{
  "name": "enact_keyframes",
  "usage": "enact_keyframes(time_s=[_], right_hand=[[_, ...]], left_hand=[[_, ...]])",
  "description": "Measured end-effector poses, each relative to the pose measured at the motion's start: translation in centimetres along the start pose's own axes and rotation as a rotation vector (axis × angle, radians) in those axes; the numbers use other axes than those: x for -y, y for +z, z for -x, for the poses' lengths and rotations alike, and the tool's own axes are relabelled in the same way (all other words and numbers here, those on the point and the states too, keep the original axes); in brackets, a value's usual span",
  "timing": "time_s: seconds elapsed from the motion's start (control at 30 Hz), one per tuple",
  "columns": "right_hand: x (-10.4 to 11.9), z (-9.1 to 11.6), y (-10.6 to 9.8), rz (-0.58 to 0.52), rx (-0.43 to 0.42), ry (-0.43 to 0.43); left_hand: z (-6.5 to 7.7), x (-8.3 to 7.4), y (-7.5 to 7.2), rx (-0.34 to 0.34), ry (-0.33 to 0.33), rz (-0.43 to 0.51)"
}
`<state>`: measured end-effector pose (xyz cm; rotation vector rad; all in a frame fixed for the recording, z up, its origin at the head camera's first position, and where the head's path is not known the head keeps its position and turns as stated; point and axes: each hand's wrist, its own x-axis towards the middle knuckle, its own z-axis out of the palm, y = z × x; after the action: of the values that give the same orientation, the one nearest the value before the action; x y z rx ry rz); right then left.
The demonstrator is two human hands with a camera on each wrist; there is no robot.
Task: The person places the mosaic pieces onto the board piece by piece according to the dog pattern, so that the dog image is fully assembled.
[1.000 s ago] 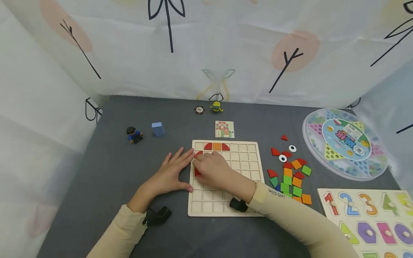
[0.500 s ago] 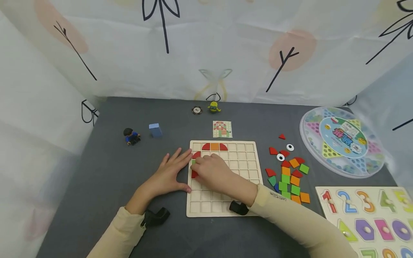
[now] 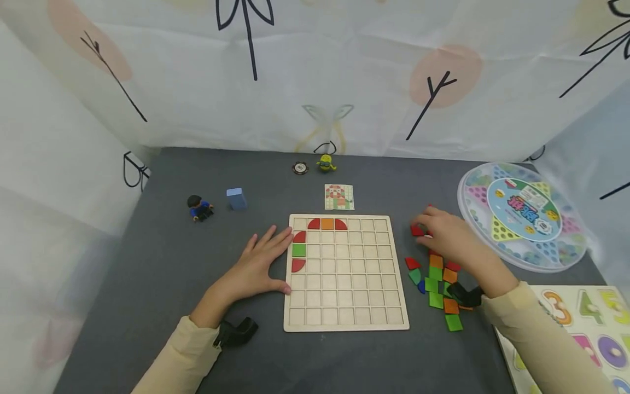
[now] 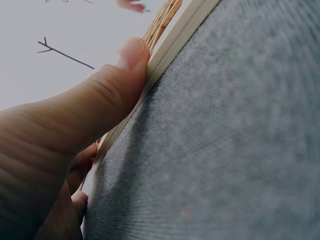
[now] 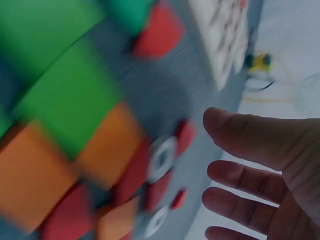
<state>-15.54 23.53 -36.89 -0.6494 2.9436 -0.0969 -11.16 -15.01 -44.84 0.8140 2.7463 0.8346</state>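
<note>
A wooden grid board [image 3: 344, 314] lies flat, with red quarter-round pieces, an orange square and a green square [image 3: 298, 250] set in its top row and left column. My left hand [image 3: 253, 268] rests spread along the board's left edge, thumb and fingertips against the rim; the left wrist view has the thumb [image 4: 107, 90] on that edge. My right hand [image 3: 450, 235] is above the loose pieces right of the board. In the right wrist view its thumb [image 5: 245, 137] and fingers stand apart with nothing between them, near red pieces [image 5: 186, 135] and a white ring [image 5: 162, 158].
Green squares [image 3: 436, 300] and orange ones lie right of the board. A pattern card [image 3: 339, 197] is behind it. Further out are a toy figure [image 3: 199, 208], a blue block [image 3: 237, 199], a yellow figurine [image 3: 326, 162], a round game board [image 3: 524, 219] and a number puzzle [image 3: 581, 312].
My right hand has left the board's left column and moved right to the loose pieces, uncovering the green square and red piece. One green square has shifted nearer. My left hand stays put.
</note>
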Motion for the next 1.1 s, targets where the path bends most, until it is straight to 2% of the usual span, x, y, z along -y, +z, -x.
enact_keyframes(time_s=[0.07,0.17,0.27,0.5,0.6,0.7,0.8,1.0,1.1], right_hand=[[-1.4,0.8,0.2,-0.004,0.061,0.028],[-2.4,1.5,0.5,-0.014,0.091,0.04],[-2.7,1.6,0.9,-0.021,0.075,0.041],[-2.8,1.5,1.3,0.052,0.064,0.064],[-2.4,1.4,1.1,0.072,0.014,0.059],[-0.6,0.7,0.7,0.038,-0.065,0.02],[2.6,-0.7,0.4,-0.003,-0.113,-0.05],[9.2,-4.8,1.1,-0.013,-0.125,-0.235],[11.8,-6.7,1.8,0.003,-0.108,-0.293]], left_hand=[[0.0,0.0,0.0,0.001,-0.001,0.001],[0.0,0.0,0.0,-0.002,-0.003,0.001],[-0.1,0.0,0.1,-0.004,-0.003,-0.007],[-0.3,-0.2,0.1,0.0,0.007,0.008],[-0.3,-0.2,0.1,0.006,0.006,0.013],[-0.3,-0.2,0.0,0.003,0.003,0.01],[-0.2,-0.1,0.0,-0.006,0.005,0.003],[-0.1,0.0,0.0,-0.008,0.009,0.004],[0.0,-0.1,0.0,-0.006,0.003,0.006]])
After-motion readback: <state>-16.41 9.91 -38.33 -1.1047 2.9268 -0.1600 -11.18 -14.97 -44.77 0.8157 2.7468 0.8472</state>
